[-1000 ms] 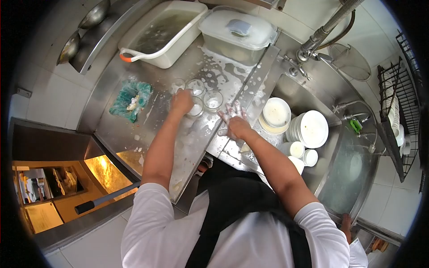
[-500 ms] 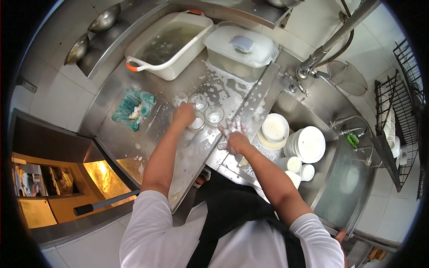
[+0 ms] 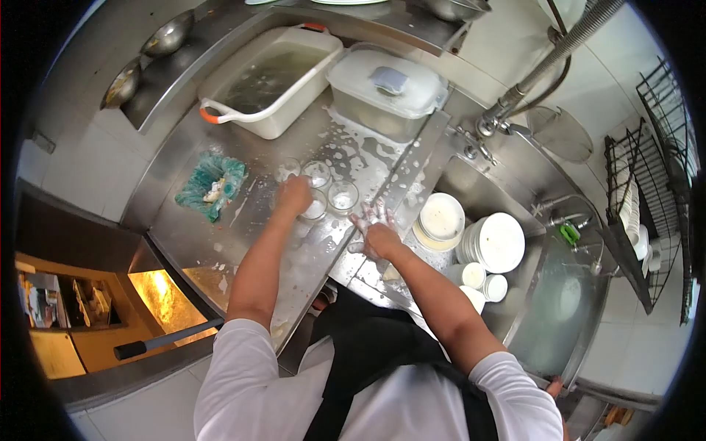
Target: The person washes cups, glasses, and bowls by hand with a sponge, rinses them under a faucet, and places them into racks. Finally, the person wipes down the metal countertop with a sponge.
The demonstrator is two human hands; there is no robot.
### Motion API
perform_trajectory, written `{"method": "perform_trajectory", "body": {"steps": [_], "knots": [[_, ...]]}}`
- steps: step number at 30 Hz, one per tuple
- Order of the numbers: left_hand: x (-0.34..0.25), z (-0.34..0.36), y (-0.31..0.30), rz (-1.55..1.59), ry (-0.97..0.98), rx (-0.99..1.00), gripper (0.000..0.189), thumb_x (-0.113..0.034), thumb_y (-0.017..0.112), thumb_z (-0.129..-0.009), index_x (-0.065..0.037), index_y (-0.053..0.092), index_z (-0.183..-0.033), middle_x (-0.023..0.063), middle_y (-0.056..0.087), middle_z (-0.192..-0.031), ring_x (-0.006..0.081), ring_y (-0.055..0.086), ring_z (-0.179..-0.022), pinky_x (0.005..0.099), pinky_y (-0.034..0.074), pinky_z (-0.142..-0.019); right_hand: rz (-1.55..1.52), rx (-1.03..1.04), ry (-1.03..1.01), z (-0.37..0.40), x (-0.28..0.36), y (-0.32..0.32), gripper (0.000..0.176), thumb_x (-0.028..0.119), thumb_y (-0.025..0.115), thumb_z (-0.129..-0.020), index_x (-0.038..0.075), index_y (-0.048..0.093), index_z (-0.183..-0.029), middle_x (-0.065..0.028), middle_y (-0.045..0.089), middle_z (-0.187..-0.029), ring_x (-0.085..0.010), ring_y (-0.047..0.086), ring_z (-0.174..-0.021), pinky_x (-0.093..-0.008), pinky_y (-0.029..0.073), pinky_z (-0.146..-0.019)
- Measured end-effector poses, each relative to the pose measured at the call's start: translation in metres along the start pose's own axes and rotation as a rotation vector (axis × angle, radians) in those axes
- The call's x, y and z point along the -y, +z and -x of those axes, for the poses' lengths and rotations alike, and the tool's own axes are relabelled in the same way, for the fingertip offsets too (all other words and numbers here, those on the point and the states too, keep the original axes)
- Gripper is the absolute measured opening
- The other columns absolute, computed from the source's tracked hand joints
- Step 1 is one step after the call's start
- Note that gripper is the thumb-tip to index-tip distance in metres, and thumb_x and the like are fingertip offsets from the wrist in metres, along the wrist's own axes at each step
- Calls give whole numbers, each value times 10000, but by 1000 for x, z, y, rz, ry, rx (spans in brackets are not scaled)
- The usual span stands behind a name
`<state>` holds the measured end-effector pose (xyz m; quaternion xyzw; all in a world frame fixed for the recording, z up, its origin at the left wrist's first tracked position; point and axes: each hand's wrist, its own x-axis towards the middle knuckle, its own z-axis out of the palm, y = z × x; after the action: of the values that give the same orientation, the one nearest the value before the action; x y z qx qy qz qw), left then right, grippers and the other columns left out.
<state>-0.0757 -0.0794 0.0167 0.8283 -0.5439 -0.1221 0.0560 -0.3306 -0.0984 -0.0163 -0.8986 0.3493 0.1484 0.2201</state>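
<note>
Several clear glasses stand close together on the wet steel counter, with foam in them: one glass (image 3: 343,196) at the right, one glass (image 3: 317,174) at the back, and one glass (image 3: 315,206) at the front. My left hand (image 3: 296,195) is among them with its fingers curled downward; whatever they grip is hidden beneath the hand. Coated in suds, my right hand (image 3: 378,232) has its fingers spread at the counter's seam, just right of the glasses. It holds nothing that I can see.
Stacked white plates (image 3: 500,241), bowls (image 3: 442,216) and small cups (image 3: 496,287) are at the right, beside the water-filled sink (image 3: 551,316). Behind are a white tub (image 3: 276,126) of murky water and a lidded plastic box (image 3: 375,114). A green bag (image 3: 212,184) of scraps lies left.
The whole view has shifted slightly left. Both hands stay in nearly the same places by the glasses, and the glasses stand as before.
</note>
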Motion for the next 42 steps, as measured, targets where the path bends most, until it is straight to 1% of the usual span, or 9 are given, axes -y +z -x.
{"method": "perform_trajectory", "body": {"steps": [4, 13, 18, 24, 29, 31, 33, 36, 42], "knots": [[6, -8, 11, -25, 46, 6, 305, -80, 603, -782, -60, 691, -1073, 217, 671, -1069, 379, 644, -1019, 472, 512, -886, 5, 63, -15, -1, -2, 3, 980, 659, 599, -817, 255, 116, -1569, -208, 55, -1614, -419, 133, -1473, -573, 8, -1178], [-8, 0, -11, 83, -5, 118, 445, -152, 702, -723, -32, 662, -1150, 241, 668, -1087, 381, 637, -1047, 458, 508, -900, -94, -19, -34, 2, -10, 10, 938, 616, 642, -804, 211, 237, -1547, -201, 124, -1608, -433, 4, -1484, -589, 1, -1170], [6, -2, 7, 3, 114, -112, 462, -154, 773, -689, -57, 681, -1131, 222, 688, -1028, 394, 661, -975, 453, 530, -848, -104, -67, -37, -5, -12, 17, 942, 629, 653, -783, 214, 272, -1538, -183, 123, -1613, -434, -20, -1484, -589, 13, -1172], [0, 0, -4, 64, 66, 2, 375, -119, 690, -729, -51, 688, -1098, 227, 683, -1027, 405, 654, -973, 467, 523, -840, -111, 17, -77, -12, -12, 22, 937, 626, 652, -784, 212, 277, -1536, -180, 142, -1611, -440, 9, -1482, -590, -1, -1169], [15, -8, 8, -19, 145, -49, 359, -83, 598, -756, -63, 683, -1105, 239, 670, -1048, 405, 628, -1026, 472, 501, -891, -65, 30, -52, -11, -12, 21, 955, 648, 619, -799, 219, 215, -1551, -184, 304, -1556, -380, 143, -1481, -570, -23, -1174], [22, -13, 19, -42, 144, -62, 368, -80, 581, -774, -73, 673, -1130, 245, 656, -1076, 405, 615, -1054, 477, 491, -913, -43, -47, -70, -8, -13, 24, 975, 590, 665, -795, 218, 187, -1559, -141, 571, -1338, -283, 489, -1293, -605, 47, -1163], [21, -12, 18, -48, 104, -39, 375, -78, 569, -786, -77, 666, -1149, 248, 644, -1102, 406, 610, -1064, 480, 488, -919, -113, 149, -62, 2, -3, -2, 956, 590, 655, -806, 219, 197, -1558, -181, 425, -1479, -329, 328, -1417, -592, 41, -1172], [2, -1, 3, -32, 12, -19, 394, -85, 549, -813, -80, 643, -1195, 252, 600, -1195, 425, 604, -1067, 478, 486, -930, -44, -11, -15, 6, 0, -6, 929, 632, 651, -789, 243, 266, -1539, -149, 63, -1627, -427, -25, -1485, -561, 28, -1184], [-2, 12, -6, 114, 34, 16, 516, -163, 684, -789, -96, 579, -1290, 224, 561, -1268, 399, 530, -1207, 463, 451, -995, -88, -60, -45, 9, -3, -5, 940, 620, 666, -777, 205, 292, -1533, -170, 96, -1620, -433, -31, -1483, -561, 17, -1184]]}}
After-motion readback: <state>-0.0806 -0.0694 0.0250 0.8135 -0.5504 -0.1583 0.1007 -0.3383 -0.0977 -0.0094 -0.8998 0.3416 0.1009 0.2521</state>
